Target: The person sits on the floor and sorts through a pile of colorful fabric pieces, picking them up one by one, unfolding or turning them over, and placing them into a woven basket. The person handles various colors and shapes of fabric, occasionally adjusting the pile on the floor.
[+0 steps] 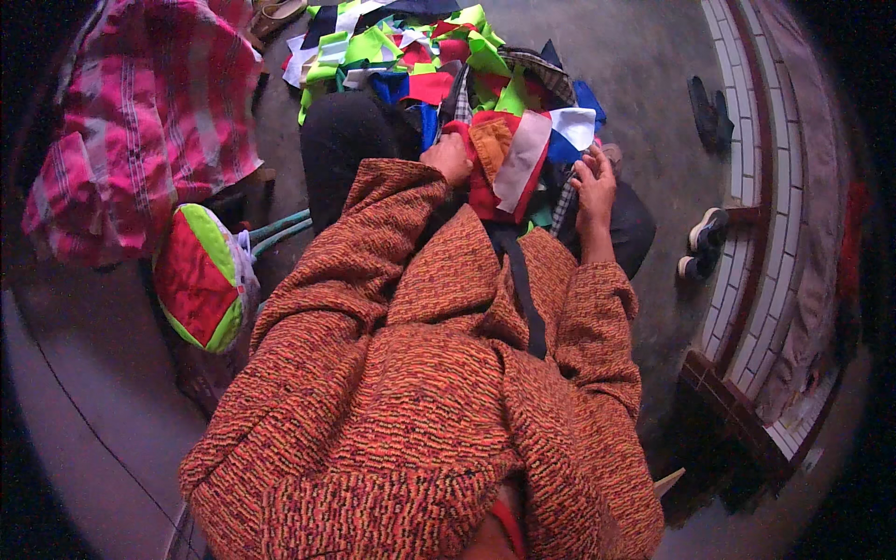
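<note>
Right edge of the floor: white-tiled ledge, dark slippers and sneakers nearby; left edge: pink plaid cloth.

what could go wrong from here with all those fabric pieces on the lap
The pale greyish fabric strip lies across the red cloth and looks unfastened, so it might slip askew if the left hand tugs at the red edge.

The small white cloth piece near the fingers of the right hand could get knocked loose.

The jumbled heap of multicoloured fabric scraps might hide or mix up pieces.
</note>
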Demonstrator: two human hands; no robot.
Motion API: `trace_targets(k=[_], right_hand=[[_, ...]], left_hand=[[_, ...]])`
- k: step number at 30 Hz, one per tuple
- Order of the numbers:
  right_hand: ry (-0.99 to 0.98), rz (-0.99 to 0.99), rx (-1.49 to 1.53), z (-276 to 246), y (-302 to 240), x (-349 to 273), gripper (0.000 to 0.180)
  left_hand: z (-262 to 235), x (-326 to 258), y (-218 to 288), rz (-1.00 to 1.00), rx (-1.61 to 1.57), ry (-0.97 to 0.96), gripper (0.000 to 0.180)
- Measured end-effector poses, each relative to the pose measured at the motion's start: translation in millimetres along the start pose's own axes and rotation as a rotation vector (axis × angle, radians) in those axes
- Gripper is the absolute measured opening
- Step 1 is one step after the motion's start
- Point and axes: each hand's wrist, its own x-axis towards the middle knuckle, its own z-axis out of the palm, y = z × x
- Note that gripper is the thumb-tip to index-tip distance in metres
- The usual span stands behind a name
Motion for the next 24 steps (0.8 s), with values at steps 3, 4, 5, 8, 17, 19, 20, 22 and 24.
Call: trace_targets(k=[3,4,5,8,17,19,20,22,24], right_hand=[[0.030,0.001,0.048,-2,0,1,0.040],[0.036,-0.004,0.063,-3,0,2,0.040],[0.041,-0.009,0.079,-3,0,3,0.039],[0.036,0.017,0.106,-2,-3,0,0.038],[-0.024,0.077,0.183,3,-12,-5,0.033],[-0.024,0.092,0.182,4,-12,-7,0.031],[-0.024,0.099,0.183,5,-13,-8,0.030],[-0.027,0.107,0.192,5,-14,-8,0.030],[-0.048,0.101,0.197,9,-13,-6,0.031]], left_hand=[[-1,12,-5,-0.045,-0.036,0.107,0.058],[0,19,-9,-0.018,-0.074,0.098,0.065],[2,24,-13,-0.032,-0.096,0.092,0.066],[0,25,-8,-0.109,-0.147,0.071,0.066],[28,48,-2,-0.159,-0.067,0.062,0.034],[46,58,-10,-0.021,-0.099,0.038,0.035],[50,61,-7,0.054,-0.166,0.046,0.035],[63,69,4,0.235,-0.300,0.045,0.036],[76,69,13,0.324,-0.448,0.003,0.035]])
